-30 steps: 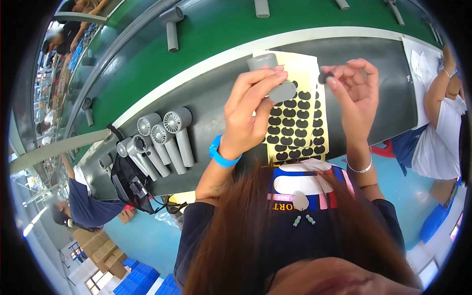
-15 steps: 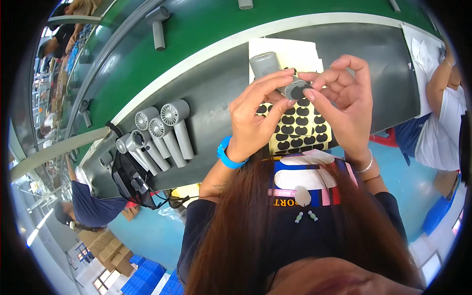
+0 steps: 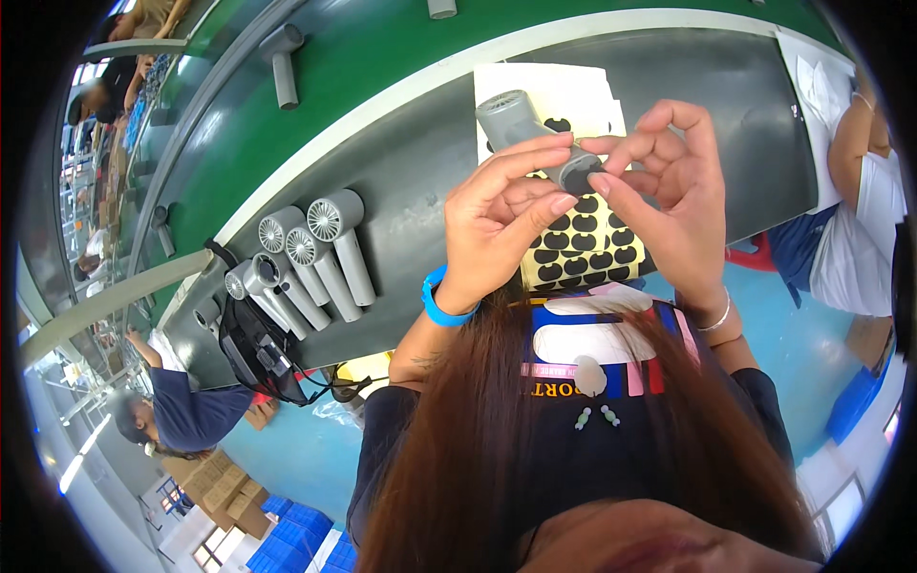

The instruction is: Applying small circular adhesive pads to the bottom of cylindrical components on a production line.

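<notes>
Fan group (image 3: 302,250): Grey handheld fans are laid side by side toward the left end of the bench (image 3: 411,153), well apart from the hands.
Left hand (image 3: 492,210): The handle is clamped between thumb and fingers; a steady grip is advised, so that the end face is kept from turning.
Held fan (image 3: 516,116): It is held over the bench's middle, its head directed toward the far edge and its handle end toward the right.
Yellow sheets (image 3: 559,86): They are spread beneath the hands, from near the far edge toward the near edge.
Black pad (image 3: 579,180): It is set against the handle end; outlines are best matched before firm pressure is applied. Full seating cannot be told.
Right hand (image 3: 676,181): The thumb tip is placed at the pad; whether it is pinched cannot be told. Even pressure, centre to rim, is recommended.
</notes>
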Available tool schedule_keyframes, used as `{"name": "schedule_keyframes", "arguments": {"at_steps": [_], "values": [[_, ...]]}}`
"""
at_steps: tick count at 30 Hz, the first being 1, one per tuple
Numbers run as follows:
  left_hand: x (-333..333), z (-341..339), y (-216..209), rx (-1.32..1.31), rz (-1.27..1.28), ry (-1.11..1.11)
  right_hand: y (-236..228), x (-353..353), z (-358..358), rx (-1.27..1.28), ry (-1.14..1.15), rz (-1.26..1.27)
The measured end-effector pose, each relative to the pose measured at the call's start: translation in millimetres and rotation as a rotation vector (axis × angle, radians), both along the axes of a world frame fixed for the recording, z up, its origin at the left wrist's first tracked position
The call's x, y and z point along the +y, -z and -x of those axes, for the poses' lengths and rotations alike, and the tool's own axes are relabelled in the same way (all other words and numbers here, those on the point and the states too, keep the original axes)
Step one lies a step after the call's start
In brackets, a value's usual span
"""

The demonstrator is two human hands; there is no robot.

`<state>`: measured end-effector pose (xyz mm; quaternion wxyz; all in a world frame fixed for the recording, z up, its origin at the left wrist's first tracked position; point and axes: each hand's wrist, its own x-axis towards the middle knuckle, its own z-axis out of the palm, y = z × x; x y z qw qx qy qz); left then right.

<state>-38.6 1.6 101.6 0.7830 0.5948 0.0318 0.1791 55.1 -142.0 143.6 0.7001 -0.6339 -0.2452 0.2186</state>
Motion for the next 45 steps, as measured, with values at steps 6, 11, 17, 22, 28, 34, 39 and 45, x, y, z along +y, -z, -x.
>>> {"name": "schedule_keyframes", "arguments": {"at_steps": [6, 11, 17, 22, 28, 34, 39, 45], "values": [[-0.8, 0.6, -0.5, 0.018, 0.001, -0.003, -1.7, -1.0, 0.9, 0.001, -0.002, 0.018], [-1.2, 1.9, -2.0, 0.033, 0.002, -0.005, -1.8, -1.4, 1.4, 0.004, -0.011, 0.019], [-1.5, 1.8, -2.8, 0.030, 0.013, -0.010, -1.4, -0.7, 1.3, -0.021, -0.008, 0.026], [-0.8, 0.9, -1.9, 0.023, 0.026, -0.011, -2.4, 0.5, 0.3, -0.014, -0.009, 0.037], [-1.7, 1.2, -3.0, 0.023, 0.018, -0.008, -2.1, 0.6, 0.8, -0.019, -0.003, 0.036], [-1.0, 2.0, -1.0, 0.006, -0.006, -0.002, -2.4, 1.5, 1.6, -0.025, 0.005, 0.060], [-2.1, 1.0, -0.3, 0.007, 0.033, -0.010, -3.8, 1.2, 2.0, -0.031, 0.013, 0.078], [-1.1, 2.3, -1.6, 0.012, 0.010, 0.004, -3.7, 1.3, 1.8, -0.043, 0.010, 0.095]]}}
